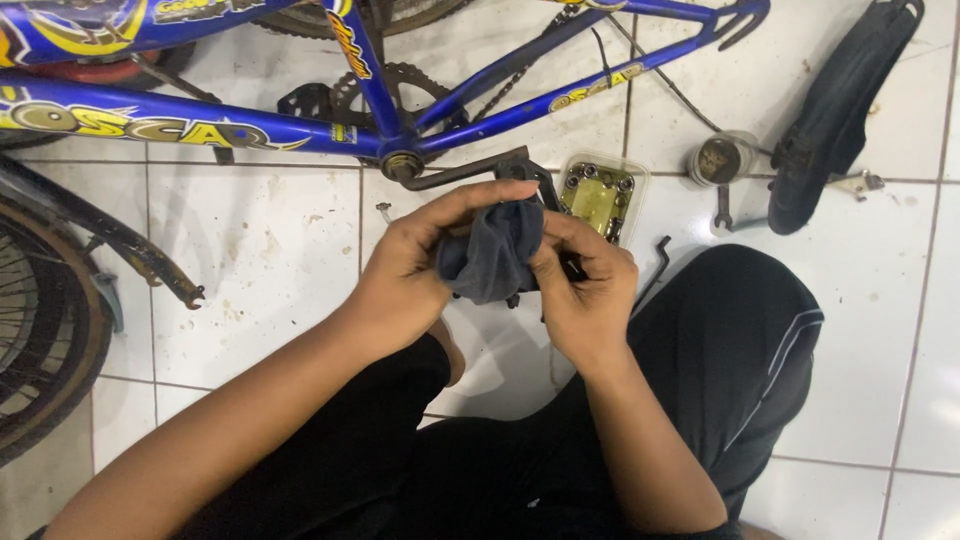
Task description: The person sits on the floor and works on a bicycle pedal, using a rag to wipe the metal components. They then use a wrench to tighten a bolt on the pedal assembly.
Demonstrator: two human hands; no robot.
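A blue bicycle frame [480, 95] lies on its side on the white tiled floor [260, 250]. Its dark crank arm [460, 172] reaches down to a black pedal [535, 178]. My left hand [410, 270] and my right hand [585, 290] both grip a dark grey rag [492, 255] wrapped over the pedal. Most of the pedal is hidden under the rag and my fingers.
A clear plastic tray [600, 190] with small metal parts sits just beyond my hands. A round clear jar [720, 160], a small wrench [724, 208] and a black saddle [840, 110] lie at the right. A wheel [50, 320] is at the left. My knees in black trousers [730, 340] are below.
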